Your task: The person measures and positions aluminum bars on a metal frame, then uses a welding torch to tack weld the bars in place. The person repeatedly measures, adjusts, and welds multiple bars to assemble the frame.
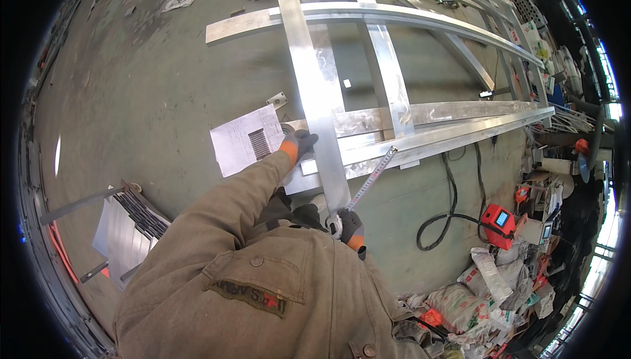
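A long silvery metal tube (pixel 311 76) runs away from me across several other metal bars. My left hand (pixel 300 146), in a grey glove with an orange cuff, presses bent fingers against the tube's left edge. By the tube's near end, my right hand (pixel 351 225) is closed around a tape measure (pixel 335 225), whose case is partly hidden. Its pale blade (pixel 372 181) sticks out up and to the right over the floor, its tip close to a lengthwise bar (pixel 447 133). A white printed sheet (pixel 244 141) lies left of my left hand.
More metal bars (pixel 394 14) form a frame farther off. A red device with a screen (pixel 497 225) stands at the right beside a looped black cable (pixel 453 208). Bags and scrap (pixel 470 300) pile up at lower right. Stacked dark strips (pixel 141 213) lie at left.
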Demonstrator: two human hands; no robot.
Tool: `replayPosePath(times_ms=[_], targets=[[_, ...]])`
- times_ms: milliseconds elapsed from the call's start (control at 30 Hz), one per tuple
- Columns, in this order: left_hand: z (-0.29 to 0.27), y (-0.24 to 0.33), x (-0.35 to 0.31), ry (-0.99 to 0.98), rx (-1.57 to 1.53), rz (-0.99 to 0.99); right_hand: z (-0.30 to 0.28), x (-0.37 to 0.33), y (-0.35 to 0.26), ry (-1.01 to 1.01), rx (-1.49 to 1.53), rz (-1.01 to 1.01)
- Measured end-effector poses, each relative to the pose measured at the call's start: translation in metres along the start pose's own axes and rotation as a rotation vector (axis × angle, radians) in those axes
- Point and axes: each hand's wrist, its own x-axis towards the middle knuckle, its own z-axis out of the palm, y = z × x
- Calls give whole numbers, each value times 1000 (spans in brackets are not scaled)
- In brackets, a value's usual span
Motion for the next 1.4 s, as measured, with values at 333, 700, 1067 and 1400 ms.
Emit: replayPosePath(times_ms=[333, 700, 1067, 1400], targets=[[-7, -24, 20, 36, 76, 6, 7, -7, 6, -67, -164, -213], [-15, -11, 15, -90, -79, -39, -20, -60, 54, 264, 126, 284], [-6, -3, 0, 16, -218, -53, -26, -111, 100, -70, -262, 450], [-4, -17, 22, 55, -85, 0, -17, -61, 87, -131, -62, 530]])
